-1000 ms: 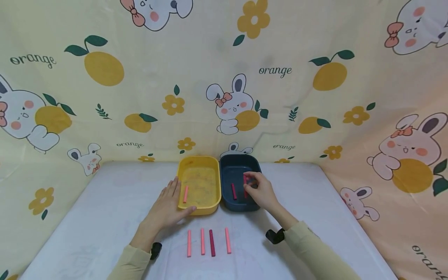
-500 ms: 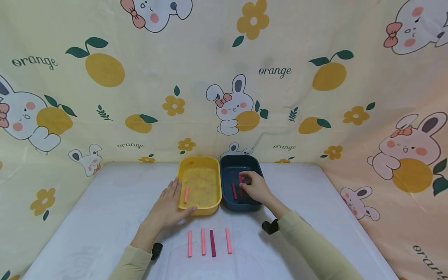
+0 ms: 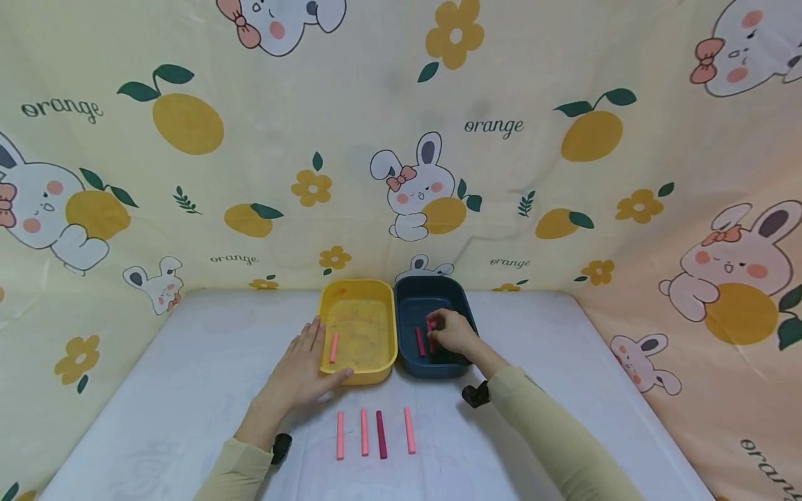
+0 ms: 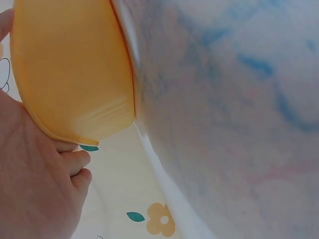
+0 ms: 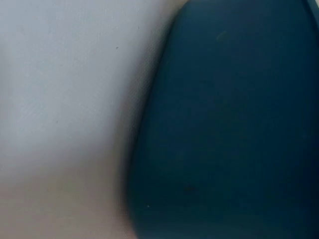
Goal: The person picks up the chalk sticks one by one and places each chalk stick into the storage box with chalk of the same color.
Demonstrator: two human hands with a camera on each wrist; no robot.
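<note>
In the head view my left hand point(image 3: 303, 369) rests against the left side of a yellow plastic bin point(image 3: 360, 378), its thumb along the front corner. The left wrist view shows the hand at the same yellow bin's point(image 4: 70, 64) rim. One light pink crayon point(image 3: 334, 347) lies inside. Over the dark blue bin point(image 3: 432, 371), my right hand point(image 3: 456, 332) pinches a dark pink crayon point(image 3: 429, 325) between thumb and fingers, held upright. Left of it, another dark pink crayon point(image 3: 420, 342) lies in this bin. The right wrist view shows only the blue bin's point(image 5: 224, 119) wall, no fingers.
In front of the bins, three light pink crayons point(image 3: 340, 435) and one dark magenta crayon point(image 3: 381, 435) lie roughly parallel on the white table point(image 3: 207, 390). The two bins stand side by side against the patterned cloth backdrop point(image 3: 276, 139).
My right hand has shifted left inside the blue bin with the dark pink crayon and dipped slightly, closer to the crayon lying there. The left hand has stayed put.
</note>
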